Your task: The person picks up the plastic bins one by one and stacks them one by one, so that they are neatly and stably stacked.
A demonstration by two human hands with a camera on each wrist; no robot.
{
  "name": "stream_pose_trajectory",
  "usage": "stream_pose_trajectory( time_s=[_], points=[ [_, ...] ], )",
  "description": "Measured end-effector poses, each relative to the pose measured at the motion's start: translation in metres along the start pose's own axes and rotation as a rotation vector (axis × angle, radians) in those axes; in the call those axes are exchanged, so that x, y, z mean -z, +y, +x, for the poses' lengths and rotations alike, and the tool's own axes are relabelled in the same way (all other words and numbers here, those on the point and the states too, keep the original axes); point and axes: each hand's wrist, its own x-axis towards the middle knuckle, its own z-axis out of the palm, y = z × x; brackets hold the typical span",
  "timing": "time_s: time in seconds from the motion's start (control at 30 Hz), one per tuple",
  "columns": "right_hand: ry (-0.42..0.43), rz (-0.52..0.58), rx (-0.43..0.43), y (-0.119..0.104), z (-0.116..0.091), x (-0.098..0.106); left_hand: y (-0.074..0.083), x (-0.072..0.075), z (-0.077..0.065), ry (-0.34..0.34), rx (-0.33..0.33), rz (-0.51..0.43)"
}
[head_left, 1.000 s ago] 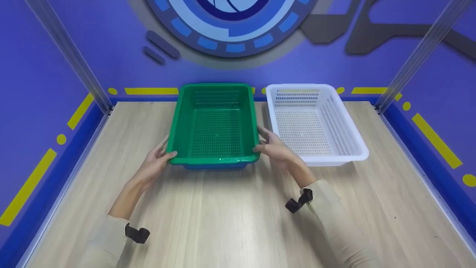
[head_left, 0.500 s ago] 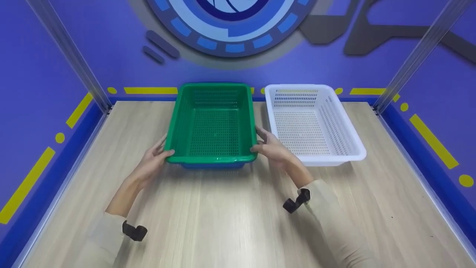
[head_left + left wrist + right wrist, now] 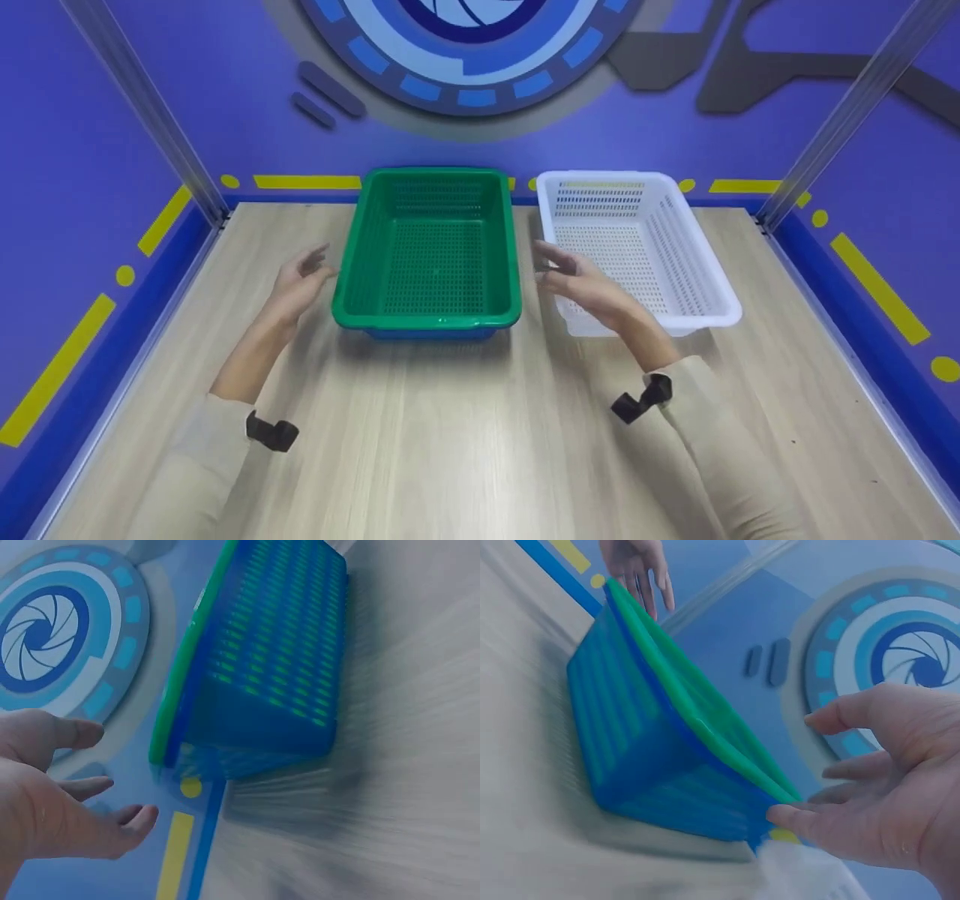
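Observation:
A green basket (image 3: pixel 437 270) with a slotted floor sits nested inside a blue basket (image 3: pixel 431 334) on the wooden table. Only a strip of the blue one shows from above, while the left wrist view shows its slotted blue side (image 3: pixel 277 652). My left hand (image 3: pixel 298 285) is beside the green rim on the left, apart from it, fingers relaxed. On the other side my right hand (image 3: pixel 589 289) hangs off the rim with loosely spread fingers. It overlaps the near left corner of a white basket (image 3: pixel 709 255) in the head view. Neither hand holds anything.
The pale wooden table (image 3: pixel 442 442) is bounded by a blue printed back wall (image 3: pixel 247 135) and side walls with metal corner posts (image 3: pixel 847 112). The white basket stands to the right of the nested pair, a narrow gap between them.
Both hands have let go of the green basket's rim and moved outward, the left one leftward and slightly away from me, the right one rightward. The baskets stay in place.

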Motion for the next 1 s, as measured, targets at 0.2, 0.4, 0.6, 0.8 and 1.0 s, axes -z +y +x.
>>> stream_pose_trajectory(
  time_s=[0.2, 0.4, 0.6, 0.8, 1.0],
  points=[
    [0.028, -0.011, 0.02, -0.002, -0.015, 0.034, 0.023, -0.018, 0.003, 0.033, -0.069, 0.035],
    [0.142, -0.034, 0.009, -0.003, -0.035, 0.071, 0.039, -0.048, 0.002, -0.064, -0.194, -0.013],
    [0.215, 0.05, 0.029, -0.002, -0.052, 0.102, 0.057, -0.071, -0.002, -0.177, -0.237, -0.087],
    [0.217, 0.162, 0.058, 0.006, -0.063, 0.128, 0.068, -0.099, 0.0, -0.261, -0.247, -0.11],
    [0.232, 0.191, 0.049, 0.013, -0.08, 0.156, 0.076, -0.132, 0.014, -0.368, -0.226, -0.092]
  ],
)
